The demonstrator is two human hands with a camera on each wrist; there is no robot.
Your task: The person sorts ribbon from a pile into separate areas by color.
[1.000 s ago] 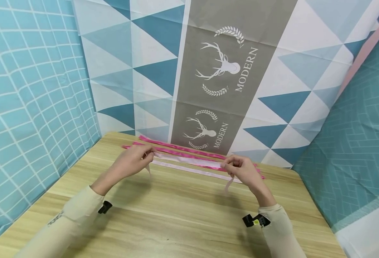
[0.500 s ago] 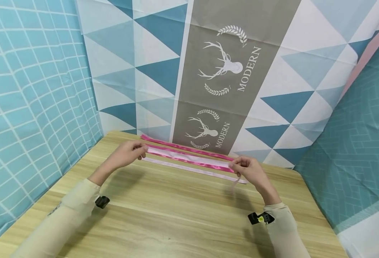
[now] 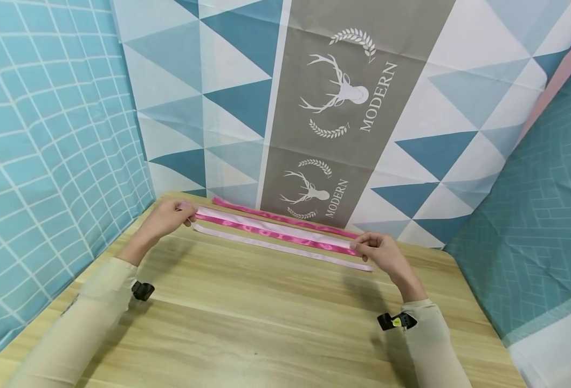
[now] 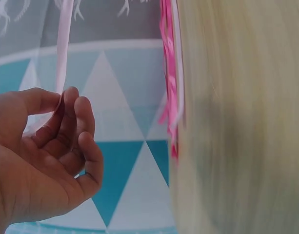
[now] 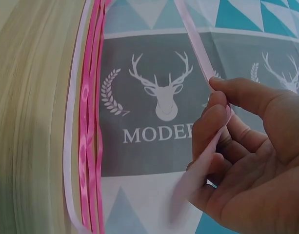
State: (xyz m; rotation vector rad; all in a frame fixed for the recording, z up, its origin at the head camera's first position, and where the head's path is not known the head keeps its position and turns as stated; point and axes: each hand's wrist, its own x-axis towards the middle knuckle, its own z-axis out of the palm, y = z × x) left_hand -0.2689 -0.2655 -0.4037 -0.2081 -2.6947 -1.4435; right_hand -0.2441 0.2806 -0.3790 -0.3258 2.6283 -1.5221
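A pale pink ribbon (image 3: 275, 227) is stretched taut in the air between my two hands. My left hand (image 3: 166, 217) pinches it between thumb and index finger, as the left wrist view shows along the ribbon (image 4: 64, 44). At the other end my right hand (image 3: 383, 254) pinches the ribbon (image 5: 195, 44) the same way, and a loose tail hangs blurred below those fingers. Beneath and behind lie bright pink ribbons (image 5: 85, 117), side by side along the table's far side. A second pale pink ribbon (image 3: 285, 249) lies straight on the table, nearer to me.
The wood-grain table (image 3: 246, 323) ends at a patterned cloth (image 3: 314, 108) with deer heads at the back. A blue grid cloth (image 3: 47, 140) hangs on the left, a teal one (image 3: 537, 215) on the right. Dark wrist cameras sit at both sleeves.
My left hand has slid and moved left along the ribbon, so the stretched length has grown. My right hand has shifted slightly right. The left hanging tail no longer shows in the head view.
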